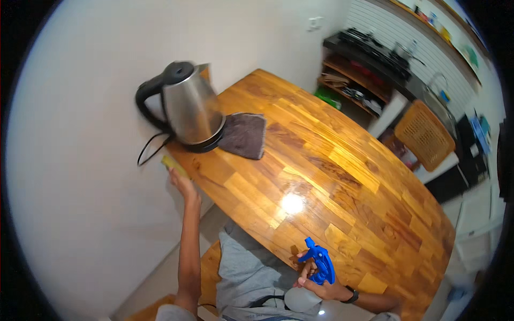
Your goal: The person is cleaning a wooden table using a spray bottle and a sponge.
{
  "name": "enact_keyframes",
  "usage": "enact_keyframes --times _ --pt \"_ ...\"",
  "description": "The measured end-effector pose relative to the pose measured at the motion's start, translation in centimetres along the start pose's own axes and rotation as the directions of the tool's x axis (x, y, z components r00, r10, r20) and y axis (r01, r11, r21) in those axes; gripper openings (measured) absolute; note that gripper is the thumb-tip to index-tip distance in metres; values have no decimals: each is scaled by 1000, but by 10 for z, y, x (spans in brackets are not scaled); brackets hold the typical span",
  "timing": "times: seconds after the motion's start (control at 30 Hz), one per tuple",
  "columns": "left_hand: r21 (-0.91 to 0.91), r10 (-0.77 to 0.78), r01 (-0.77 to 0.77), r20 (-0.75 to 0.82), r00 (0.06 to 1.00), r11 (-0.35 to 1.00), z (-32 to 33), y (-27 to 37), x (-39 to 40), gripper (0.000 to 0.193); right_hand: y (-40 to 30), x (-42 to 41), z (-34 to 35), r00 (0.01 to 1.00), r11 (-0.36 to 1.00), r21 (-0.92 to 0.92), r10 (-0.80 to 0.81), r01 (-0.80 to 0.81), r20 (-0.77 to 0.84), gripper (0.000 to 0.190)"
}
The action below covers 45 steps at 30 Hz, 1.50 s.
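Note:
My left hand (184, 184) is closed on a yellow-green sponge or folded cloth (173, 165) at the table's left edge, beside the wall and below the kettle. My right hand (319, 283) grips a spray bottle by its neck, near the table's front edge; its blue trigger head (320, 261) points up and its whitish body (301, 299) hangs over my lap. A stainless steel electric kettle (190, 106) with a black handle and lid stands at the table's far left. Touching its base on the right lies a brown cloth (244, 135).
The varnished wooden table (321, 160) spans the middle, against a white wall (92, 120). A black cord (148, 150) loops beside the kettle. Beyond the table are a woven-back chair (426, 134), a gas stove (373, 50) on a counter, and a sink (439, 104).

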State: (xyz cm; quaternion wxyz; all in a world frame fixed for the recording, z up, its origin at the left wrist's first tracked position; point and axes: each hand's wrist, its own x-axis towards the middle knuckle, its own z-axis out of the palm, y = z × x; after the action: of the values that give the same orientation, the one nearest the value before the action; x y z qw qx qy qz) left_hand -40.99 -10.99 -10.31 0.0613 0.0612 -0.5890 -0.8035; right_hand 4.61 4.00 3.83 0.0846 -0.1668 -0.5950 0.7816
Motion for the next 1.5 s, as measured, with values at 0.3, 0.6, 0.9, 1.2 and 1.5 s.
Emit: enact_keyframes --times 0.3,0.6,0.9,1.2,1.5 --pt "-81 -337 349 130 932 934 7 32 -310 77 -7 2 -7 998 995 -94 -11 16 57 58" --pt "-80 -287 303 164 944 950 25 33 -187 70 0 3 -9 994 995 -92 36 -26 100 58" --pt "237 15 -22 31 999 971 41 54 -240 72 0 2 -17 990 990 -142 -1 22 144 64" --pt "339 115 -935 930 349 101 1 96 -175 59 -2 2 -16 979 992 -121 70 -47 189 40" --pt "210 -76 -965 977 200 157 47 117 -137 64 -2 1 -16 991 990 -142 4 16 137 53"
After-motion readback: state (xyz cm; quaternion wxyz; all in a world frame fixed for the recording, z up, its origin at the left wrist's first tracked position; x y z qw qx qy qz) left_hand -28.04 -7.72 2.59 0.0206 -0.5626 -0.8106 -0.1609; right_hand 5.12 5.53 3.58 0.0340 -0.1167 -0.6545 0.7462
